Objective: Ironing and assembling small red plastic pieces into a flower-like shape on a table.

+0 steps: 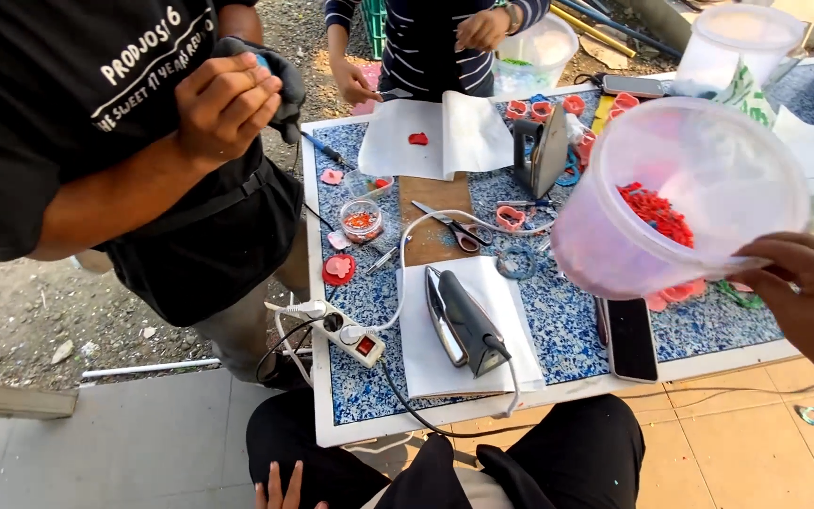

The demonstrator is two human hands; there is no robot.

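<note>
The right hand (807, 297) grips the rim of a tilted translucent plastic tub (680, 193), fingers (770, 253) curled over its edge; red plastic bits (657, 212) lie inside, just beyond the fingertips. Below the tub, on the speckled blue worktop (558, 320), lies a black phone (630, 337). The left hand (275, 490) shows only spread fingertips at the lower edge, holding nothing.

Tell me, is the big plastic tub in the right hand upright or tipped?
Tipped. The translucent tub leans on its side with its mouth facing the camera; red bits lie against its lower wall. The right hand grips the rim.
</note>
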